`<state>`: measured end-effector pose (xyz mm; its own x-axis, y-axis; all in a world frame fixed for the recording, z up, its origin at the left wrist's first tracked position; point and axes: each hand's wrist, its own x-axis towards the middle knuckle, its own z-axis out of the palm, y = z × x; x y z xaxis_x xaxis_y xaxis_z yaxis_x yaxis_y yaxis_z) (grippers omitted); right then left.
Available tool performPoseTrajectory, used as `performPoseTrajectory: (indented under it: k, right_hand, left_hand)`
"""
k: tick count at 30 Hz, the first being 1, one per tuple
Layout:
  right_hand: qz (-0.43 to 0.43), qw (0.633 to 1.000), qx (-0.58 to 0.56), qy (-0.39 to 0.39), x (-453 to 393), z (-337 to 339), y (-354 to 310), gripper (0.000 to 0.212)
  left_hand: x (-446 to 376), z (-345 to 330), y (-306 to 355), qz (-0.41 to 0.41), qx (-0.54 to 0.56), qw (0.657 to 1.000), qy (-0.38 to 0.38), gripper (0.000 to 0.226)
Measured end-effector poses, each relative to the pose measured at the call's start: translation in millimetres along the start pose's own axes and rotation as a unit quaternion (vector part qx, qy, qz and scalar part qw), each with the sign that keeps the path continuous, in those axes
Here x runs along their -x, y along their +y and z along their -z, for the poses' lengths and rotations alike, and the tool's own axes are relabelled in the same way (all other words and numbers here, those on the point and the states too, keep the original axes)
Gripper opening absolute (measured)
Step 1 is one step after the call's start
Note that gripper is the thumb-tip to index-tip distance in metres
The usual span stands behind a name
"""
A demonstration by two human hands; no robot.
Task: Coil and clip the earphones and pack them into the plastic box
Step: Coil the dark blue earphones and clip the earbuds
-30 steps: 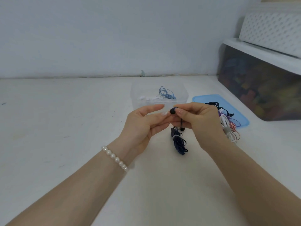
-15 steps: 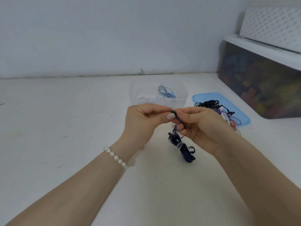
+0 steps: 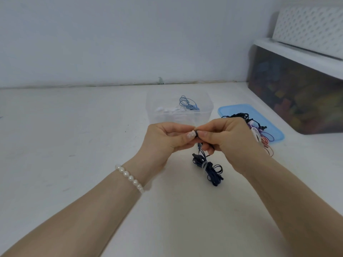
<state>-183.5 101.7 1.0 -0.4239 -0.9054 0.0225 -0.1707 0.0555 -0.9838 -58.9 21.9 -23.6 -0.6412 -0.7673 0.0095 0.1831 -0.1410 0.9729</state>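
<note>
Since half a second ago my two hands have closed up over the middle of the worktop, and the navy coil [image 3: 207, 168] hangs a little lower beneath them. I see my left hand [image 3: 167, 140] and right hand [image 3: 228, 140] both pinching the dark earbud [image 3: 196, 134] between their fingertips, the clip [image 3: 204, 166] wrapped round the coil. Just behind them stands the clear box [image 3: 180, 115] with blue and white earphones inside, and toward the right edge a blue lid [image 3: 274, 127] carries a tangle [image 3: 258, 134] of more.
</note>
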Motion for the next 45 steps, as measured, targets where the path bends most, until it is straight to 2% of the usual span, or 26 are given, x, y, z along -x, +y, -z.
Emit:
performPoseTrajectory:
  k: [6,11,14,16,18,20,22,24,27,29,33,36,41,45]
  right_hand:
    - [-0.015,0.999,-0.023,0.021,-1.9,-4.2,3.9,0.012]
    - [0.005,0.99,0.14,0.017,-4.4,2.0,8.3,0.017]
    - [-0.002,0.957,0.289,0.024,-0.6,9.0,3.8,0.044]
    - [-0.034,0.929,0.369,-0.012,8.2,6.9,-5.1,0.057]
    - [-0.061,0.89,0.445,-0.076,17.7,-2.9,-8.9,0.056]
    - [-0.045,0.866,0.486,-0.108,20.7,-13.6,-3.1,0.049]
    - [-0.029,0.877,0.469,-0.101,18.4,-16.1,3.3,0.036]
    - [-0.029,0.906,0.413,-0.087,13.6,-11.5,5.0,0.028]
    - [0.008,0.958,0.287,-0.025,4.2,-2.4,4.2,0.021]
    - [0.048,0.976,0.213,0.02,-2.4,1.2,-0.9,0.023]
    - [0.12,0.974,0.172,0.086,-24.0,5.6,-24.7,0.025]
    - [0.14,0.975,0.142,0.103,-49.3,2.8,-49.4,0.023]
    - [0.104,0.982,0.102,0.117,-96.6,-27.8,-54.7,0.024]
    - [0.053,0.981,0.131,0.134,-124.4,-52.4,-31.0,0.029]
  left_hand:
    - [-1.4,-0.1,5.0,-0.027,-0.099,0.994,0.039,0.008]
    - [-3.3,5.2,5.0,-0.04,-0.176,0.983,0.035,0.008]
    - [-7.5,10.5,4.5,-0.047,-0.213,0.974,0.056,0.014]
    - [-9.1,13.2,4.8,-0.054,-0.228,0.97,0.061,0.017]
    - [-10.2,15.3,4.9,-0.053,-0.224,0.971,0.058,0.018]
    - [-10.9,16.8,4.9,-0.044,-0.214,0.974,0.052,0.016]
    - [-10.7,17.9,4.7,-0.039,-0.209,0.976,0.048,0.014]
    - [-10.8,18.9,5.4,-0.04,-0.206,0.976,0.05,0.01]
    - [-12.8,21.0,7.8,-0.058,-0.184,0.98,0.057,0.012]
    - [-15.0,23.9,10.5,-0.081,-0.157,0.982,0.073,0.015]
    - [-17.6,30.0,16.4,-0.119,-0.14,0.977,0.111,0.018]
    - [-19.3,34.7,18.3,-0.114,-0.13,0.976,0.129,0.016]
    - [-23.5,43.9,16.0,-0.094,-0.145,0.973,0.154,0.013]
    - [-23.9,45.7,14.1,-0.087,-0.164,0.971,0.15,0.014]
